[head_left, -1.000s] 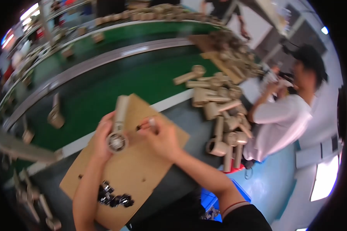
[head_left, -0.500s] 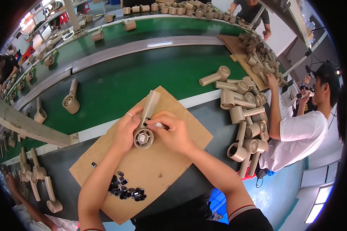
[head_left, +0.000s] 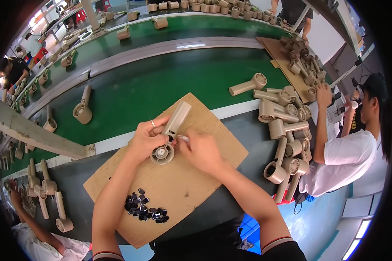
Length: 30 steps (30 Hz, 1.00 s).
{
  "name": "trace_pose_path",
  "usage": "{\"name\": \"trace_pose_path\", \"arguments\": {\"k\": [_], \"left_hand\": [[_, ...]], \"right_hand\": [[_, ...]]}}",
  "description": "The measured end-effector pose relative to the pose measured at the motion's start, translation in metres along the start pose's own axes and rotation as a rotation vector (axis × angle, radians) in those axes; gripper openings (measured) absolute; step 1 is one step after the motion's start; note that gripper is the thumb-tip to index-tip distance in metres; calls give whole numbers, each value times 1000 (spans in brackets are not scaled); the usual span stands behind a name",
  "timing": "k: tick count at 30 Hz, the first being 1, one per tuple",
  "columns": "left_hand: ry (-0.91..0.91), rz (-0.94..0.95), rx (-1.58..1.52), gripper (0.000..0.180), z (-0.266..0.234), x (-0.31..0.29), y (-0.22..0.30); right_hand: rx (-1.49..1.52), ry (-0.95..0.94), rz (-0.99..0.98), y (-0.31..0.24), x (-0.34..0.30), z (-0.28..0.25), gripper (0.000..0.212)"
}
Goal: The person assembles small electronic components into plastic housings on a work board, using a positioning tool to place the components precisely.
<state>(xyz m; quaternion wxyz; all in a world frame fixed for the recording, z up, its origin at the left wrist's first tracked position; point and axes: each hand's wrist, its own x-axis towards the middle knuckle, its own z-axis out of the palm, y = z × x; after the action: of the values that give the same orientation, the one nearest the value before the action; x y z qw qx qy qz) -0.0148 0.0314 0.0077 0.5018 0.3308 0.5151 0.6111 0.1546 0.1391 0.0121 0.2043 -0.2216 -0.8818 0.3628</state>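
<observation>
Fan (head_left: 178, 118) btwn hands (head_left: 145, 139) (head_left: 202, 150) (L one grips).

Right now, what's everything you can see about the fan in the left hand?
The fan is beige and looks like smooth plastic. Its round head faces up, showing spokes and a whitish middle. Its straight handle points away, tilted right, with dark openings near the neck. The left hand grips it above the cardboard. The right hand is close beside the neck; whether it touches is unclear.

Beige fan housing (head_left: 176, 122): is slanting in the left hand (head_left: 147, 140), handle (head_left: 181, 113) pointing away, round head (head_left: 162, 154) (spoked, pale-centred) facing up.
Pale piece (head_left: 184, 138): is poking from the right hand (head_left: 203, 151) nearby.
</observation>
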Motion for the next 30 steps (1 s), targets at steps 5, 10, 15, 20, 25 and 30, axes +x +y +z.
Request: {"name": "trace_pose_path", "arguments": {"k": [5, 10, 15, 20, 25, 30], "left_hand": [[26, -16, 33, 64, 5, 0, 4], [21, -27, 33, 64, 6, 1, 4], [63, -6, -29, 62, 6, 2, 4], [113, -13, -42, 62, 8, 3, -4], [262, 105, 28, 59, 9, 6, -14], [385, 141, -99, 57, 23, 13, -7]], "right_hand": [[-341, -36, -101, 10, 4, 9, 11], [-441, -127, -74, 8, 5, 8, 14], [-451, -247, -63, 0, 6, 8, 15], [-433, -191, -81, 9, 10, 6, 14], [376, 65, 200, -5, 21, 26, 21], [650, 124, 162, -5, 39, 34, 25]]}}
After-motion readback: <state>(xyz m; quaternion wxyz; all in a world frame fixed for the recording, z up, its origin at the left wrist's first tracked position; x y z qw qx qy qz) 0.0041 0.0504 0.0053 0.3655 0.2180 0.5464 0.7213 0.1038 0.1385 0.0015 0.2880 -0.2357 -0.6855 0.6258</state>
